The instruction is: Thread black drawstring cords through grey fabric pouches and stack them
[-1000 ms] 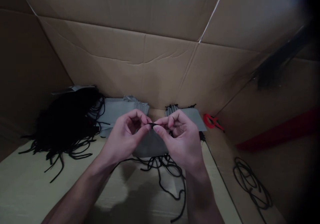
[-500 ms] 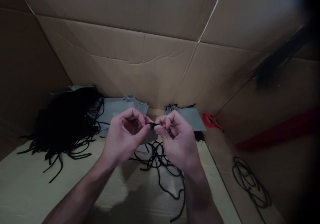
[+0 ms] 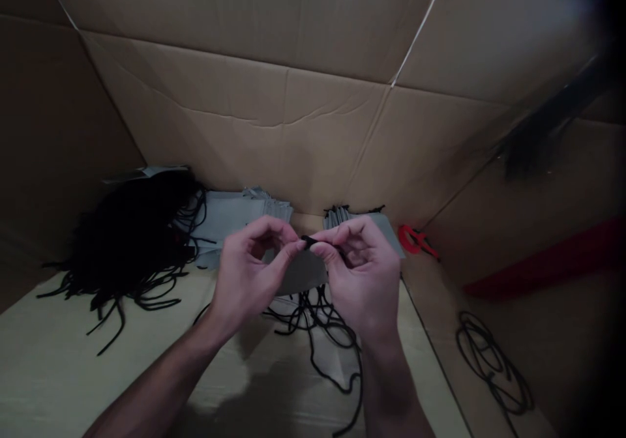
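My left hand (image 3: pixel 249 275) and my right hand (image 3: pixel 366 278) face each other at the centre, each closed in a pinch. Between their fingertips runs a short stretch of black cord (image 3: pixel 308 241), held from both sides. Below the fingers hangs a grey flat piece (image 3: pixel 304 275), like a small cloth pouch, partly covered by my hands. Several loose black cords (image 3: pixel 337 334) trail over the pale surface underneath. Behind my left hand lies a stack of similar grey pieces (image 3: pixel 227 210). A second stack (image 3: pixel 388 226) with black cord ends is partly hidden behind my right hand.
At the left is a big heap of black cords (image 3: pixel 132 242). Red-handled scissors (image 3: pixel 415 239) lie right of the second stack. A coiled black cord (image 3: pixel 493 363) rests on cardboard at the right. Tall cardboard walls (image 3: pixel 235 79) close in the back and sides.
My right hand has shifted slightly right, and the fingertips are a little farther apart on the black cord. More of the grey piece shows below them.
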`<state>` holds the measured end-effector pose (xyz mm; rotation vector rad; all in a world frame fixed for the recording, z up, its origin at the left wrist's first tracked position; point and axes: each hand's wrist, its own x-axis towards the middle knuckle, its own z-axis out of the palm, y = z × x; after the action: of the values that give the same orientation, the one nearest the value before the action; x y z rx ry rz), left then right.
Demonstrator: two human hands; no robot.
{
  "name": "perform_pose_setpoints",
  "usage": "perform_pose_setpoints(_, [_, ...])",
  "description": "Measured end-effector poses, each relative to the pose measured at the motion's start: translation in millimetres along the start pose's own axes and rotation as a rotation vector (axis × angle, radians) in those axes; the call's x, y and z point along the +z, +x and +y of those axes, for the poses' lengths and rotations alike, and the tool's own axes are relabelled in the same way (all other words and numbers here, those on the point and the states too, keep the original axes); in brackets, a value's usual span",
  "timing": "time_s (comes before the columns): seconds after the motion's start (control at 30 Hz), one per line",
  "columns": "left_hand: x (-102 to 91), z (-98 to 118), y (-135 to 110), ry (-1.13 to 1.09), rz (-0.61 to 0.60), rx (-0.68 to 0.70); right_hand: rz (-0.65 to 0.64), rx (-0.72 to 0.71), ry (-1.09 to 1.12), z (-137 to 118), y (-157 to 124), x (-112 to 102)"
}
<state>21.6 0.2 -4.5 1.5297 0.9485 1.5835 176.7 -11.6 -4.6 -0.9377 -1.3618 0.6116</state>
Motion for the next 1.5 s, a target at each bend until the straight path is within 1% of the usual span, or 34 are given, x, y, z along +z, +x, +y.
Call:
perform_pose_setpoints(0.07, [0.0,1.3,-1.8,0.041,-0.014,0.004,0.021,-0.015,-0.032,-0.1,-0.6,-0.1])
perform_pose_setpoints(0.13, [-0.3,1.9,-2.1,0.03,-0.05,-0.02,0.033,-0.041,-0.08,-0.2,-1.0,-1.5])
perform_pose_setpoints(0.3, [-2.1,0.5,2.2,-0.13,-0.113,-0.149,0.001,-0.127,-0.229,-0.2,-1.3,-6.6])
perform_pose_setpoints(0.43, [-4.7,1.2,6.3,-0.197,-0.17,-0.23,-0.048,-0.211,-0.29,-1.8,0.1,-8.4])
perform_pose_setpoints(0.6, [-6.6,4.0,7.7,-0.205,-0.186,-0.275,-0.076,-0.37,-0.398,-8.0,2.3,-9.7])
perform_pose_setpoints(0.7, [-6.5,4.6,7.0,-0.192,-0.174,-0.275,-0.084,-0.415,-0.413,-10.1,3.5,-9.5])
perform_pose_setpoints(0.87, [-6.9,4.7,6.8,-0.146,-0.132,-0.226,-0.143,-0.414,-0.408,-8.6,6.2,-8.1])
perform_pose_setpoints(0.97, [-8.0,4.2,7.8,-0.152,-0.142,-0.203,-0.183,-0.375,-0.398,-7.5,6.5,-8.5])
perform_pose_setpoints(1.07, [-9.8,1.6,8.6,-0.184,-0.16,-0.188,-0.176,-0.334,-0.394,-7.0,5.9,-10.3])
perform_pose_setpoints(1.2, [-12.5,-3.3,9.3,-0.246,-0.216,-0.206,-0.182,-0.302,-0.377,-6.6,5.7,-13.8])
perform_pose_setpoints(1.3, [-14.0,-4.9,9.6,-0.277,-0.245,-0.232,-0.177,-0.315,-0.378,-6.2,6.0,-15.1])
perform_pose_setpoints(1.5, [-14.4,-5.3,9.5,-0.258,-0.234,-0.267,-0.168,-0.37,-0.399,-5.4,6.2,-13.8])
